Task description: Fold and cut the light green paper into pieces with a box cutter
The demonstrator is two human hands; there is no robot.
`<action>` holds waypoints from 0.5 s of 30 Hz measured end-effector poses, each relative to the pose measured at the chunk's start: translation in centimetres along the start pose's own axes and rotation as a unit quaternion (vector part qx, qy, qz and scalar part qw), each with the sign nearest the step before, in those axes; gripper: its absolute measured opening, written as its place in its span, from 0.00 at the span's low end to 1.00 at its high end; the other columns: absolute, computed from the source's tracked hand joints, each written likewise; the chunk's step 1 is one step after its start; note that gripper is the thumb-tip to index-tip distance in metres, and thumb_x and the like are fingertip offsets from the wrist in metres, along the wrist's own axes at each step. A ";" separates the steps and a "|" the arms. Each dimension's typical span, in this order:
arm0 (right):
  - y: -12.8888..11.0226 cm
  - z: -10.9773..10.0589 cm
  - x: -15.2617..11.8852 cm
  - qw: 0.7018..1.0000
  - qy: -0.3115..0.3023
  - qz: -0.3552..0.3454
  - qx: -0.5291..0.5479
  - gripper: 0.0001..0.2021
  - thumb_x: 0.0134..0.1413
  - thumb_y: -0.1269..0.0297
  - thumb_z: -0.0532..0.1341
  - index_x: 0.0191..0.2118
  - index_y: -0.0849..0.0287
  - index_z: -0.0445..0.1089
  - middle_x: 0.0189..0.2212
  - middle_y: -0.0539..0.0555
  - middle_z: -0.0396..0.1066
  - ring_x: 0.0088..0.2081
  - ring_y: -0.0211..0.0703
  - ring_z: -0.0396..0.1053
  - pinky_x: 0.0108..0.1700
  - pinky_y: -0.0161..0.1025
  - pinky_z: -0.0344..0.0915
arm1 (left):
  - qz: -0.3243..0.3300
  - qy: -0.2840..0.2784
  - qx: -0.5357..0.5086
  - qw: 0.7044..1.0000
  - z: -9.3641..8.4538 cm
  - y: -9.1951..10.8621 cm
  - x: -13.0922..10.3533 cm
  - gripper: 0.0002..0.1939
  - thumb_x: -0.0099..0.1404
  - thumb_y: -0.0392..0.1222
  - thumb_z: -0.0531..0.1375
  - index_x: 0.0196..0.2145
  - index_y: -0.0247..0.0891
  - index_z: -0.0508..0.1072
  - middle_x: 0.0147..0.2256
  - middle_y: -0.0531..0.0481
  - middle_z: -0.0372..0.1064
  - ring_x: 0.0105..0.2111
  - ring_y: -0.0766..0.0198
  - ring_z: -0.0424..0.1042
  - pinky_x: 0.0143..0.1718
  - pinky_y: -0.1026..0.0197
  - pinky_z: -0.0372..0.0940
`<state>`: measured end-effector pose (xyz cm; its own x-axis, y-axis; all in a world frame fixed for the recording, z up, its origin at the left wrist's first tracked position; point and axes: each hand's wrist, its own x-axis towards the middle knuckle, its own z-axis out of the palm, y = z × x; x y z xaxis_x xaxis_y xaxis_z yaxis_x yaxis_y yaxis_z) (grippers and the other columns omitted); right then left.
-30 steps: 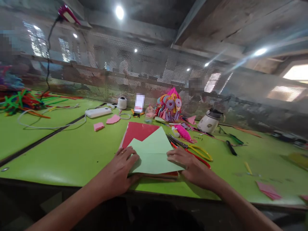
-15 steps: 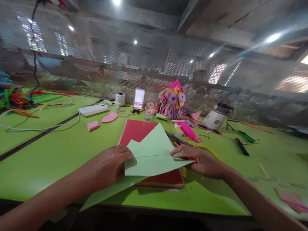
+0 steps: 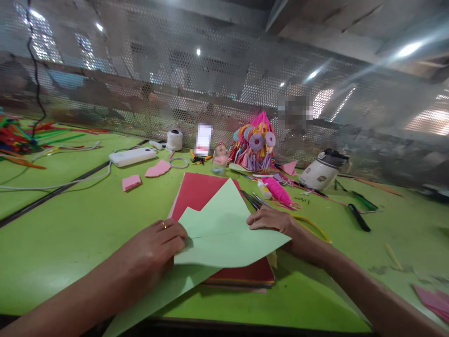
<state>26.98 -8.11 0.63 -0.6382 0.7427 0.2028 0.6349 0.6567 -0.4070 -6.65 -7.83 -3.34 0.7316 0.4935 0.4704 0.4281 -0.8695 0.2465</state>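
A pale green sheet of paper lies partly folded over a stack of coloured paper with a red sheet on top. Its upper part rises to a point, and a crease crosses the middle. My left hand, with a ring on one finger, pinches the green sheet at its left edge; the fingertips are partly hidden. On the other side, my right hand has its fingers on the sheet's right edge, thumb side hidden beneath. Scissors lie just behind that hand, their handles mostly covered.
Beyond the stack are a tasselled colourful craft piece, a pink thread bundle, a glass jar and a thermos jug. Left are a white power strip and pink paper pieces. A black-handled tool lies right.
The view has shifted slightly. The green sheet's front flap has come lower and nearer, its right corner curving out further. Both hands keep hold of its edges.
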 end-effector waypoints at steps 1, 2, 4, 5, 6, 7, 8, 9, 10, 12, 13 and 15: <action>-0.1 0.0 0.0 1.000 -0.006 -0.007 -0.007 0.08 0.58 0.62 0.57 0.39 0.58 0.71 0.43 0.60 0.71 0.43 0.44 0.67 0.52 0.46 0.58 | 0.015 -0.004 0.012 1.000 -0.1 0.1 -0.2 0.15 0.63 0.26 0.49 0.40 0.37 0.71 0.42 0.43 0.70 0.47 0.58 0.67 0.48 0.53 0.64; -0.1 0.0 0.0 1.000 -0.010 -0.014 -0.013 0.09 0.59 0.62 0.56 0.40 0.58 0.70 0.43 0.60 0.71 0.44 0.44 0.67 0.52 0.46 0.58 | 0.032 -0.007 0.021 0.999 -0.1 0.1 -0.4 0.15 0.63 0.26 0.49 0.41 0.37 0.70 0.44 0.43 0.70 0.48 0.57 0.66 0.49 0.52 0.64; 0.1 0.1 0.0 1.000 -0.012 -0.021 -0.020 0.09 0.59 0.62 0.54 0.41 0.58 0.69 0.44 0.60 0.70 0.45 0.44 0.67 0.52 0.46 0.57 | 0.057 -0.003 0.031 0.998 -0.3 0.1 -0.6 0.14 0.63 0.26 0.50 0.42 0.36 0.69 0.45 0.42 0.69 0.50 0.56 0.65 0.50 0.52 0.63; 0.2 0.2 0.0 0.999 -0.007 -0.024 -0.021 0.10 0.59 0.61 0.54 0.41 0.57 0.69 0.44 0.59 0.70 0.45 0.45 0.67 0.52 0.46 0.57 | 0.062 0.001 0.032 0.998 -0.3 0.1 -0.7 0.14 0.63 0.27 0.49 0.43 0.36 0.69 0.46 0.42 0.69 0.50 0.56 0.65 0.50 0.52 0.63; 0.4 0.3 -0.1 0.999 -0.002 -0.026 -0.020 0.10 0.59 0.61 0.54 0.42 0.57 0.69 0.43 0.60 0.70 0.45 0.45 0.67 0.52 0.46 0.57 | 0.061 0.003 0.033 0.998 -0.4 0.0 -0.7 0.14 0.63 0.27 0.49 0.43 0.36 0.69 0.45 0.43 0.69 0.50 0.56 0.65 0.50 0.52 0.64; 0.5 0.4 -0.1 0.999 0.003 -0.026 -0.018 0.10 0.60 0.61 0.54 0.42 0.57 0.69 0.43 0.60 0.70 0.44 0.45 0.67 0.52 0.46 0.58 | 0.057 0.002 0.031 0.998 -0.5 0.0 -0.7 0.15 0.63 0.27 0.48 0.42 0.36 0.69 0.45 0.43 0.69 0.49 0.57 0.66 0.49 0.53 0.65; 0.6 0.4 0.0 0.999 0.008 -0.026 -0.016 0.10 0.60 0.61 0.53 0.42 0.57 0.69 0.43 0.60 0.70 0.44 0.45 0.67 0.51 0.45 0.58 | 0.051 -0.004 0.030 0.998 -0.5 -0.1 -0.6 0.15 0.63 0.27 0.48 0.42 0.37 0.69 0.44 0.43 0.69 0.48 0.57 0.67 0.49 0.53 0.65; 0.7 0.5 0.0 1.000 0.009 -0.026 -0.012 0.11 0.60 0.60 0.53 0.42 0.57 0.69 0.42 0.60 0.71 0.43 0.45 0.67 0.50 0.45 0.59 | 0.048 -0.013 0.029 0.998 -0.6 -0.1 -0.5 0.15 0.63 0.27 0.48 0.43 0.37 0.69 0.44 0.44 0.69 0.47 0.58 0.67 0.48 0.54 0.65; 0.7 0.5 0.0 1.000 0.009 -0.025 -0.008 0.11 0.60 0.60 0.53 0.42 0.58 0.69 0.42 0.60 0.71 0.43 0.46 0.67 0.49 0.44 0.60 | 0.044 -0.025 0.030 0.998 -0.7 -0.2 -0.4 0.16 0.64 0.26 0.47 0.44 0.37 0.69 0.44 0.44 0.69 0.46 0.58 0.67 0.48 0.53 0.66; 0.6 0.5 0.0 1.000 0.009 -0.020 0.005 0.12 0.60 0.58 0.53 0.43 0.58 0.68 0.41 0.60 0.71 0.43 0.46 0.67 0.47 0.44 0.61 | 0.033 -0.050 0.032 0.998 -0.8 -0.4 -0.1 0.19 0.63 0.26 0.47 0.46 0.37 0.68 0.45 0.44 0.69 0.46 0.58 0.67 0.48 0.53 0.66; 0.6 0.5 0.0 1.000 0.009 -0.016 0.012 0.13 0.60 0.57 0.53 0.44 0.58 0.68 0.42 0.60 0.70 0.43 0.46 0.67 0.47 0.44 0.61 | 0.030 -0.057 0.030 0.997 -0.8 -0.5 0.1 0.19 0.63 0.25 0.47 0.47 0.38 0.68 0.45 0.44 0.69 0.45 0.58 0.67 0.48 0.53 0.66; 0.7 0.6 -0.2 1.000 0.009 -0.007 0.021 0.14 0.60 0.57 0.53 0.46 0.57 0.67 0.43 0.61 0.70 0.44 0.47 0.67 0.47 0.44 0.60 | 0.028 -0.044 0.017 0.999 -0.8 -0.6 0.4 0.19 0.62 0.25 0.47 0.46 0.38 0.69 0.42 0.45 0.69 0.43 0.59 0.68 0.46 0.56 0.67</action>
<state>27.26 -7.86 -0.24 -0.6391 0.7354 0.2252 0.6065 0.6619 -0.4405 -7.06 -7.13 -2.65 0.7975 0.4460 0.4063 0.4024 -0.8950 0.1925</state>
